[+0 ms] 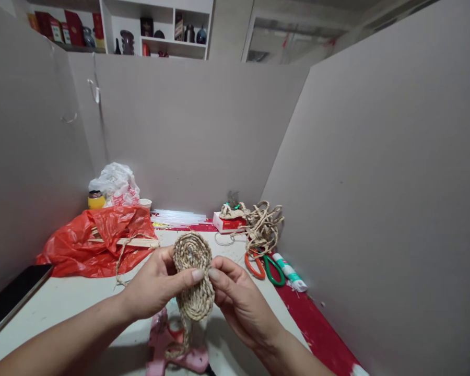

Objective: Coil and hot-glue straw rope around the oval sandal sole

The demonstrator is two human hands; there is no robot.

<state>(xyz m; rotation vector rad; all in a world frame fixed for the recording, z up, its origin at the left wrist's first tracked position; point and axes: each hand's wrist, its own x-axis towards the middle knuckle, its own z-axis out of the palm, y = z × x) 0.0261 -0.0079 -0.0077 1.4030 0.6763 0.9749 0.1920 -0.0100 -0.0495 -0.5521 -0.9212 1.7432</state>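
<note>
An oval coil of braided straw rope is held up above the table, between my two hands. My left hand grips its left side, with the thumb lying across the front of the coil. On the right edge, my right hand pinches the rope between thumb and fingers. A loose tail of the braid hangs down from the coil. Below it a pink glue gun lies on the table, partly covered by the hanging tail.
A red plastic bag with wooden sticks lies at the left, near a dark flat device. Clear glue sticks lie at the back. A rope heap, scissors and a white-green roll are at the right. Grey partitions surround the table.
</note>
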